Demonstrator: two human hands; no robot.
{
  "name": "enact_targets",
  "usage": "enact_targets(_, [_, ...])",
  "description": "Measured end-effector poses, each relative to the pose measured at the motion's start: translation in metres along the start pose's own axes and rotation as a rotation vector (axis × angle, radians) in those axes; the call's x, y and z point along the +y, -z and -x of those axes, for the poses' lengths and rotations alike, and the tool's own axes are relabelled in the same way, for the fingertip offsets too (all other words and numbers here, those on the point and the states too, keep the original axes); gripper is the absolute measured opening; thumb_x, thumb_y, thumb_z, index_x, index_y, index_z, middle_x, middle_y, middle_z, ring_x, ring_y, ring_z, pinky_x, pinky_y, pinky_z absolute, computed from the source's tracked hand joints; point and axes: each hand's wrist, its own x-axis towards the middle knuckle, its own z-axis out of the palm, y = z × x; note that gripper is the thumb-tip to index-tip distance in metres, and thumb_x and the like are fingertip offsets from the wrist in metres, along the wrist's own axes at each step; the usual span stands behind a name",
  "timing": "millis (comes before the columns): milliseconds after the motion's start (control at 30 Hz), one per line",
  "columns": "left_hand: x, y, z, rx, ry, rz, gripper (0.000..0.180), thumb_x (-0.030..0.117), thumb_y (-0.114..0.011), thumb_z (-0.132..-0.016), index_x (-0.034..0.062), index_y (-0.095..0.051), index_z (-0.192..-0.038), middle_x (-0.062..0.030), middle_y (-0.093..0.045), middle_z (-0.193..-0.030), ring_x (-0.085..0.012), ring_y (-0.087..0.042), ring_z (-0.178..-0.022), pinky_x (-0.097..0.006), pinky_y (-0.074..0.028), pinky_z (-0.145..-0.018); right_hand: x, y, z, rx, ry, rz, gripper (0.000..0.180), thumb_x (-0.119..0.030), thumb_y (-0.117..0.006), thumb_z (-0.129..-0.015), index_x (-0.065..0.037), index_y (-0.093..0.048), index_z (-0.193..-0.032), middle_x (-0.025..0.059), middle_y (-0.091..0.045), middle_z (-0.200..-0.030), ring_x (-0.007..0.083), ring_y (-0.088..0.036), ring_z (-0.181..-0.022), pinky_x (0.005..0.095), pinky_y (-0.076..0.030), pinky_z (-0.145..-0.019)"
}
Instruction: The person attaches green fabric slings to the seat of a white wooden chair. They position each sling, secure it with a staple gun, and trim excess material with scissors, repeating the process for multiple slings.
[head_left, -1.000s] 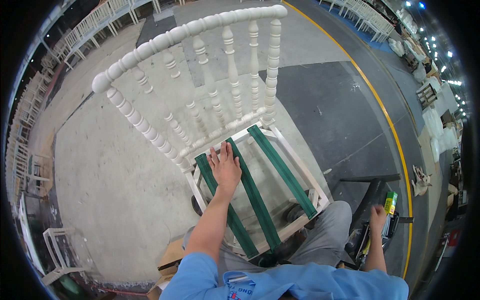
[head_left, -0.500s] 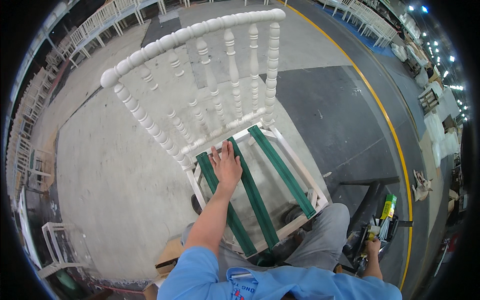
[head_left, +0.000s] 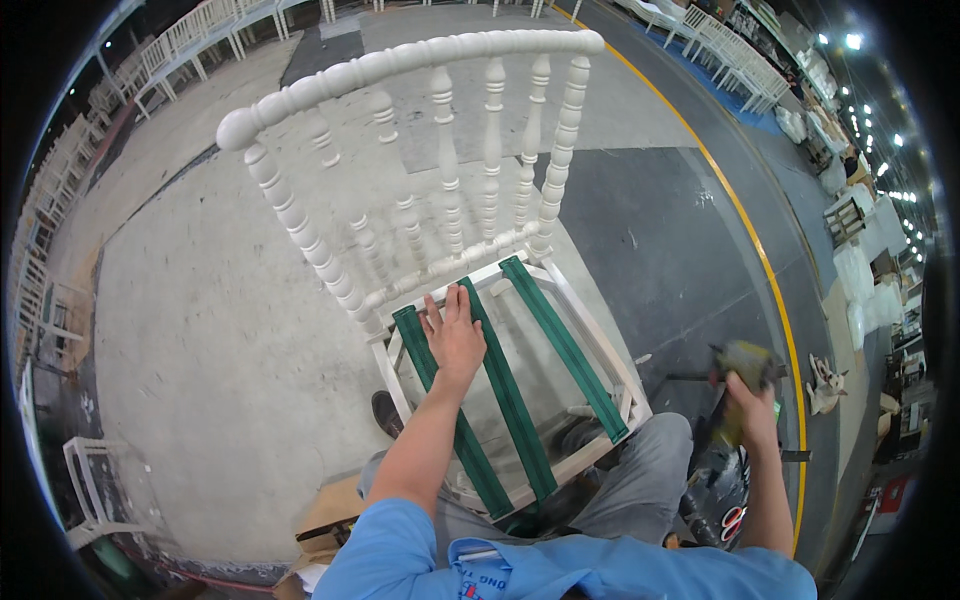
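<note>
1. In front of us, at our lap, sits the white chair [head_left: 460, 260], its backrest on the far side and green straps [head_left: 508, 390] running front to back over its seat frame
2. We lay our left hand [head_left: 454, 343], fingers spread, palm down, at the far ends of the left and middle straps
3. Well apart from it, our right hand [head_left: 752, 402] is closed around a blurred yellowish tool [head_left: 752, 362]
4. Below that, we see red-handled scissors [head_left: 733, 520]

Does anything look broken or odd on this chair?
Possibly: on the white chair frame, the two leftmost back spindles show only top and bottom pieces, unlike the others. Their middles may merely blend into the pale floor, so damage isn't certain.
</note>
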Motion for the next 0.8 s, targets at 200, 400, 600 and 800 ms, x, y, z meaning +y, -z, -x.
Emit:
enact_targets(200, [-0.003, 0.003, 0.000, -0.015, 0.006, 0.010, 0.081, 0.024, -0.076, -0.088, 0.0144, -0.038, -0.159, -0.0032, -0.032, -0.165, -0.0464, -0.023, -0.153, -0.063, -0.029, -0.121, -0.044, -0.214, -0.076, -0.612, -0.090, -0.119, 0.030, -0.022, -0.080, -0.092, -0.003, -0.068, -0.112, 0.0022, -0.068, -0.088, 0.0104, -0.062, -0.072, 0.0285, -0.051, -0.063])
enact_targets(400, [-0.007, 0.003, -0.001, -0.079, 0.020, 0.027, 0.084, 0.023, -0.077, -0.087, 0.0161, -0.036, -0.160, -0.0015, -0.029, -0.166, -0.0450, -0.022, -0.154, -0.063, -0.028, -0.122, -0.007, -0.354, -0.108, -0.641, -0.066, -0.020, 0.024, -0.021, -0.078, -0.094, -0.003, -0.069, -0.109, -0.0006, -0.065, -0.078, 0.0087, -0.059, -0.057, 0.0255, -0.046, -0.047])
enact_targets(600, [-0.010, 0.000, -0.002, -0.134, 0.036, 0.036, 0.084, 0.023, -0.074, -0.090, 0.0165, -0.032, -0.162, 0.0005, -0.024, -0.168, -0.0414, -0.017, -0.156, -0.061, -0.023, -0.125, 0.016, -0.390, -0.128, -0.655, 0.036, 0.039, 0.027, -0.021, -0.078, -0.094, -0.001, -0.069, -0.109, 0.0005, -0.067, -0.077, 0.0076, -0.058, -0.053, 0.0252, -0.046, -0.044])
enact_targets(800, [-0.013, -0.004, -0.002, -0.120, 0.033, 0.045, 0.085, 0.024, -0.075, -0.088, 0.0177, -0.033, -0.161, 0.0008, -0.025, -0.168, -0.0421, -0.017, -0.157, -0.062, -0.024, -0.124, 0.017, -0.398, -0.130, -0.627, 0.055, 0.114, 0.029, -0.022, -0.079, -0.094, 0.000, -0.068, -0.109, 0.0017, -0.066, -0.073, 0.0085, -0.058, -0.051, 0.0267, -0.046, -0.043])
